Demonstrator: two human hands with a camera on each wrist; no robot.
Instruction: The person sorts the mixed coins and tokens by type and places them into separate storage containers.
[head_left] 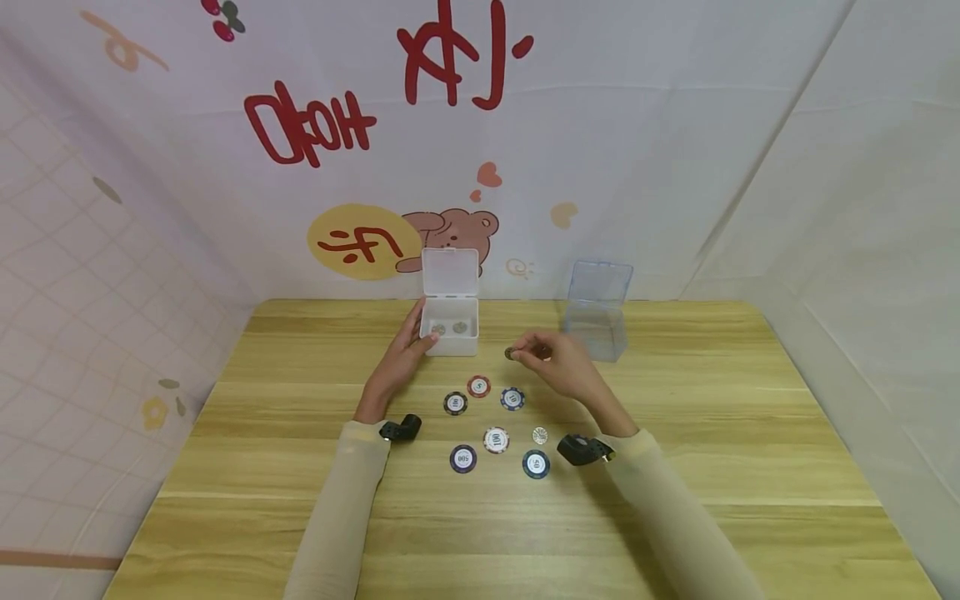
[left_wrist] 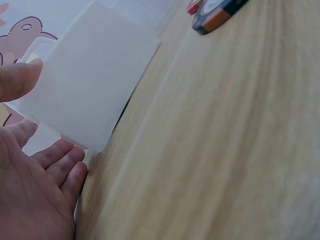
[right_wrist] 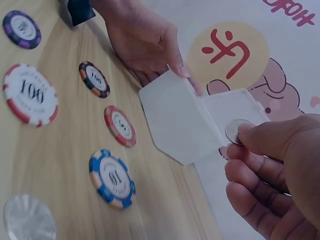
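Observation:
My right hand point(head_left: 558, 364) pinches a silver coin point(right_wrist: 236, 131) between thumb and index finger, to the right of a small white plastic box point(head_left: 452, 345). The box stands with its lid raised, and two coins point(head_left: 460, 327) lie inside. My left hand point(head_left: 401, 358) holds the box at its left side; in the left wrist view the thumb point(left_wrist: 20, 80) lies at the upper rim and the other fingers are along the side wall. In front of the box, several poker chips lie spread out, among them a red one point(head_left: 479, 386) and a blue one point(head_left: 512, 398).
A clear bluish box point(head_left: 598, 333) with a raised lid stands to the right, behind my right hand. Another coin point(head_left: 540, 435) lies among the nearer chips, close to a green chip point(head_left: 536, 464). A printed white cloth point(head_left: 645, 167) hangs behind the wooden table point(head_left: 712, 433).

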